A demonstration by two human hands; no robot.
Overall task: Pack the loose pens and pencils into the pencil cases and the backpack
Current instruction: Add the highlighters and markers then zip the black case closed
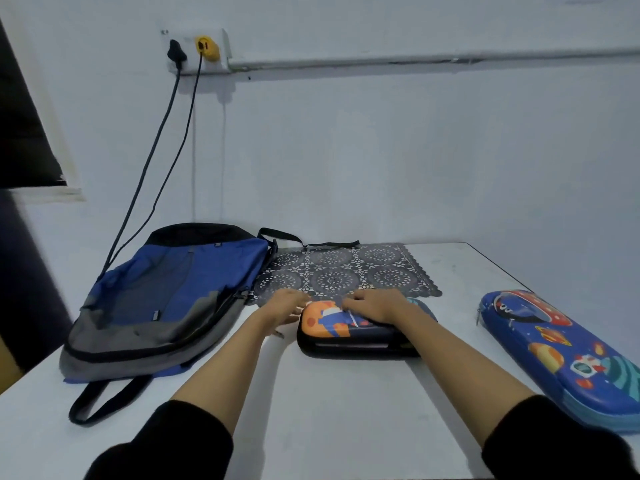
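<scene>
Fingers of right hand rest atop orange pencil case.

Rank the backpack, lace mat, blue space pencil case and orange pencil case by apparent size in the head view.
1. backpack
2. blue space pencil case and lace mat: these look alike, and the case lies nearer the camera, so they are left unranked
3. orange pencil case, partly under the right hand

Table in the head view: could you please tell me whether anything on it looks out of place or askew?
Nothing is spilled or damaged. The blue space pencil case lies slantwise by the table's right edge, its near end possibly overhanging, and a backpack strap trails onto the lace mat.
</scene>
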